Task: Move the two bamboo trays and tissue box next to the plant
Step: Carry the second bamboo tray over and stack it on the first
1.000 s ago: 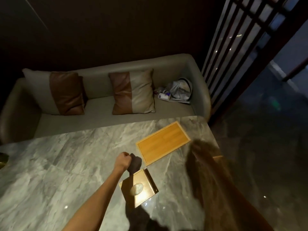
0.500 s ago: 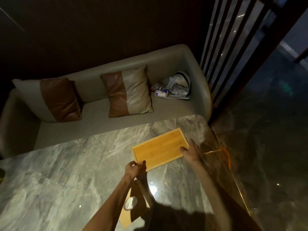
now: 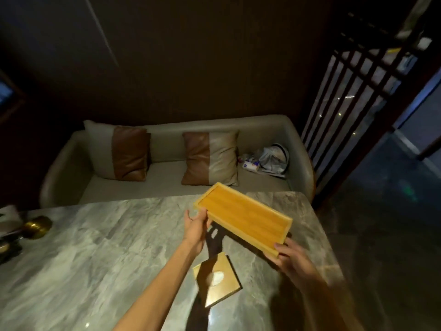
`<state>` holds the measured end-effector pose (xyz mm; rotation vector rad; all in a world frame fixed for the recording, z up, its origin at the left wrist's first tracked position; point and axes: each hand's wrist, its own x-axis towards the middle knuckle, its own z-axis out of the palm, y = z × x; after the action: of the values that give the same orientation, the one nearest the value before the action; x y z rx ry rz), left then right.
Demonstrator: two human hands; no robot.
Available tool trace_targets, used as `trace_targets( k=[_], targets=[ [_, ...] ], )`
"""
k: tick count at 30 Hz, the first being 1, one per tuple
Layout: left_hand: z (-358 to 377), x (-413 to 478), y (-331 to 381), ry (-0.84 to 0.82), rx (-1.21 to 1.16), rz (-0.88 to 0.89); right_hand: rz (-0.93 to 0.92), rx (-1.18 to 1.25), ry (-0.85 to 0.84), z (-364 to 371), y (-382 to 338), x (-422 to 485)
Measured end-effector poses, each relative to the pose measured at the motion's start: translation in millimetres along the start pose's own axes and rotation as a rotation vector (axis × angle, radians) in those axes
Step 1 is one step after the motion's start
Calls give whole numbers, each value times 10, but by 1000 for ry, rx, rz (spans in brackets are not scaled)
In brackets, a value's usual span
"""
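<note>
I have the shallow rectangular honey-yellow bamboo tray [image 3: 244,215] off the grey-veined marble table [image 3: 95,247], tilted, its far corner up toward 12 o'clock. My left hand [image 3: 196,226] is half open, fingers curled under the long edge at 9 o'clock with the thumb free. My right hand [image 3: 290,260] closes on the near corner at 4 o'clock, thumb on the rim.

The risk, I judge, is the slant: with my left hand only cradling, a quick swing toward 9 o'clock could let the tray slide off my fingers or pivot on the right-hand pinch. It could also clip the square gold tissue box [image 3: 216,279], which sits on the table directly below at 6 o'clock.

The tray looks empty, smooth-grained, with a low raised lip all round. Only one tray shows. The plant isn't clearly visible; a brass-coloured base [image 3: 38,226] stands at the table's 9 o'clock edge.
</note>
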<state>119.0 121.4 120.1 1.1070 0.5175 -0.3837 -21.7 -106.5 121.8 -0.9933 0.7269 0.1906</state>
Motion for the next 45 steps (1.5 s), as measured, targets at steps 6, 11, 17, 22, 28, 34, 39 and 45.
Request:
trace_targets(
  k=[6,11,17,22,28,34,39,45],
  targets=[
    [-849,-924,199,-96,124,53,-65,154,-71,1854,928,-539],
    [-2231,-1335,869,102,291,199,-25,-21,-304,2902,1918,-959],
    [-3867,-1889,1557,201,538,205,157,-453,-506,3451,2357,-1189],
    [-4568,-2405,1737,113,572,162,78,-464,-538,3884,2226,-1216],
    [-4899,-2750,1496,-27,625,160,5,-633,-666,4320,2248,-1212],
    [-5378,-2826,1267,107,-49,141,126,-452,-478,4582,2705,-1217],
    [-5726,-2667,1138,346,-214,166,150,-390,-321,4912,3172,-1102],
    [-6592,-2188,1101,651,250,-36,189,-455,-238,5551,3997,-866]
  ],
)
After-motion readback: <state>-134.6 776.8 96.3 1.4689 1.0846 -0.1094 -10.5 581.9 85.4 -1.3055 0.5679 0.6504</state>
